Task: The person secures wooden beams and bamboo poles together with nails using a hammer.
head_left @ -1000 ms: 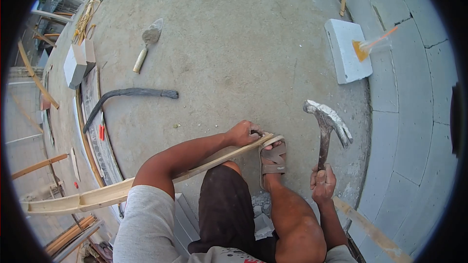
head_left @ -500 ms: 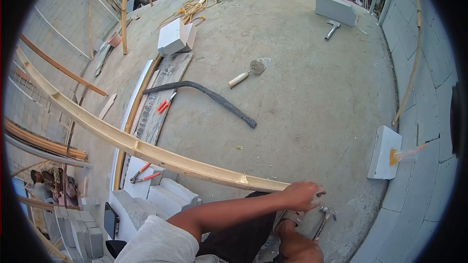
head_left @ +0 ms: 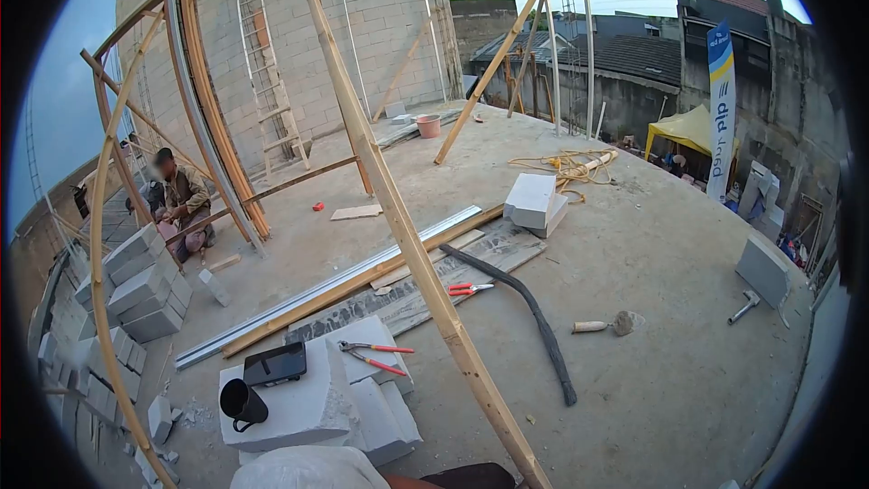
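Neither of my hands is in view; they are below the frame's lower edge. A pale sleeve (head_left: 308, 469) and a sliver of forearm show at the bottom. A split bamboo pole (head_left: 396, 208) slants up from the bottom edge past the top; its lower end is out of sight. Beside it, on white blocks (head_left: 312, 417), stand a black mug (head_left: 243, 407) and a dark phone (head_left: 274, 364), with red-handled pincers (head_left: 376, 358) resting alongside. Red-handled pliers (head_left: 469, 289) lie on a board. A dark bundle of wire (head_left: 546, 335) curves across the floor.
A trowel (head_left: 623, 322) and a hammer (head_left: 744, 308) lie on the concrete at right. Wooden props (head_left: 493, 68) lean farther back, near a pink bucket (head_left: 428, 127). Another person (head_left: 184, 204) crouches at left beside stacked blocks (head_left: 149, 294). A yellow rope (head_left: 575, 167) lies behind.
My view has swung up and to the left. My left hand, earlier on the bamboo pole, has gone out of frame. The pole now appears steeper.
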`<state>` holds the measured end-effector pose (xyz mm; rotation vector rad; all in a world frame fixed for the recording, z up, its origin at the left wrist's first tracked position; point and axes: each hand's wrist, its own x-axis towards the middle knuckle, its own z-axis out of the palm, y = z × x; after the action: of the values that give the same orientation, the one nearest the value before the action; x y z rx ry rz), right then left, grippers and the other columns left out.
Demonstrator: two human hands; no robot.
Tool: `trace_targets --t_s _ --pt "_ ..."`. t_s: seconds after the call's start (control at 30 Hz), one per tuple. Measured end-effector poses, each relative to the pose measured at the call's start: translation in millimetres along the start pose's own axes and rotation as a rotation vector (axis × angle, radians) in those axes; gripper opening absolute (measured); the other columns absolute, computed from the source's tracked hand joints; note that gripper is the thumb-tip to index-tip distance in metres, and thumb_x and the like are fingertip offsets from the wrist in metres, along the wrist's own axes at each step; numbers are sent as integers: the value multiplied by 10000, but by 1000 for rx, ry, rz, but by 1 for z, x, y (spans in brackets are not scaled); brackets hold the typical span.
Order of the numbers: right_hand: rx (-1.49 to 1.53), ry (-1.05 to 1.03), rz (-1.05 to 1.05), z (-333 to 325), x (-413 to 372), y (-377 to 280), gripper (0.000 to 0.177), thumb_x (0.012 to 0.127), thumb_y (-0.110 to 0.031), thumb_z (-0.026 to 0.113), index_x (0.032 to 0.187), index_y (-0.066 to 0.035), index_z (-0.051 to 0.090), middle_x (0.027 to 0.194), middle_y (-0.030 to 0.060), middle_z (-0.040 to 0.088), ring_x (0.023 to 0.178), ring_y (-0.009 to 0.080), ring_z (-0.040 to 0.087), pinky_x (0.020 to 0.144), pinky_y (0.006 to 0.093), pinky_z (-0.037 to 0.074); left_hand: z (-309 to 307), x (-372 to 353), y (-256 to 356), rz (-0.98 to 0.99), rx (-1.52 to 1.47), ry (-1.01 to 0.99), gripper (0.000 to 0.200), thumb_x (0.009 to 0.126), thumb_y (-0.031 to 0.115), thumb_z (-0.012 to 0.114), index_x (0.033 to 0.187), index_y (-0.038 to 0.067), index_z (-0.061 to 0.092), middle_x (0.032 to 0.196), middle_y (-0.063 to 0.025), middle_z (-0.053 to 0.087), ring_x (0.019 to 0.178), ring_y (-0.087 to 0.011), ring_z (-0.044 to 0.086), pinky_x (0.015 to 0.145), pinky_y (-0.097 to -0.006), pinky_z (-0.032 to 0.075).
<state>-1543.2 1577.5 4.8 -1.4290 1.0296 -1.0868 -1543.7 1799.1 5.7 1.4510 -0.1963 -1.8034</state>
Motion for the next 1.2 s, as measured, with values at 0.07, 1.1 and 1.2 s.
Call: trace_targets --t_s 0.07,1.1,1.2 --pt "5 -4 -14 1 13 -2 472 988 -422 467 748 -22 542 542 27 424 497 149 405 481 357 338 -9 13 2 1 15 28 938 769 376 788 1453 8 262 1468 -179 327 1340 -303 374 1091 -432 352" --pt "32 -38 211 -8 -2 62 502 984 -425 470 719 -5 548 538 67 449 499 183 444 494 393 359 30 -29 40 126 295 275 966 775 427 775 1438 -16 229 1496 -193 301 1394 -322 292 1151 -452 270" --pt "35 -45 230 -13 -8 63 505 984 -425 470 716 -4 548 537 71 452 499 186 448 495 396 361 53 -69 75 60 345 450 1024 755 452 785 1450 -19 199 1501 -203 288 1397 -327 285 1151 -450 273"
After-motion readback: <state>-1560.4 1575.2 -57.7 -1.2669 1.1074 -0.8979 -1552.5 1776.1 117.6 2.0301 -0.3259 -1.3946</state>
